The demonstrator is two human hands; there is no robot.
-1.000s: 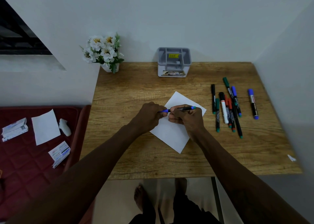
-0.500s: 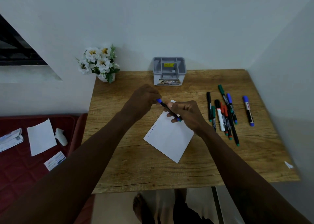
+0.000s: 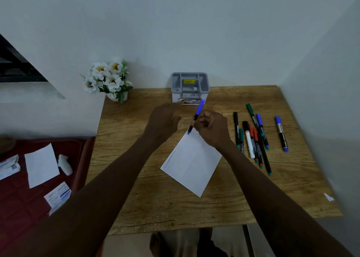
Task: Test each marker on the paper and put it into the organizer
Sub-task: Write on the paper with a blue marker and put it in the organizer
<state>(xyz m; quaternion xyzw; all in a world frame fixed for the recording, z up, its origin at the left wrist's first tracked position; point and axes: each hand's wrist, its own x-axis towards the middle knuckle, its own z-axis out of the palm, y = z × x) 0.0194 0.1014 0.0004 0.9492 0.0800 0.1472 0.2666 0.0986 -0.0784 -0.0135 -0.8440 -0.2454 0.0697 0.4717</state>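
Blue-capped black marker [image 3: 195,118] is pinched in our right hand [image 3: 212,129], just above the far corner of the white sheet of paper [image 3: 191,163]. Its cap points up at the grey plastic organizer with little boxes [image 3: 205,95], which stands at the back of the wooden worktop [image 3: 155,208]. We think we tilt it this way to drop it in next. Our left hand [image 3: 162,120] hovers beside it, fingers loosely bent, with nothing in it that we can see. A thin wiggly blue line [image 3: 169,160] runs along the paper's left edge, so we think this marker works. The marker is thin and black, with blue at both ends.
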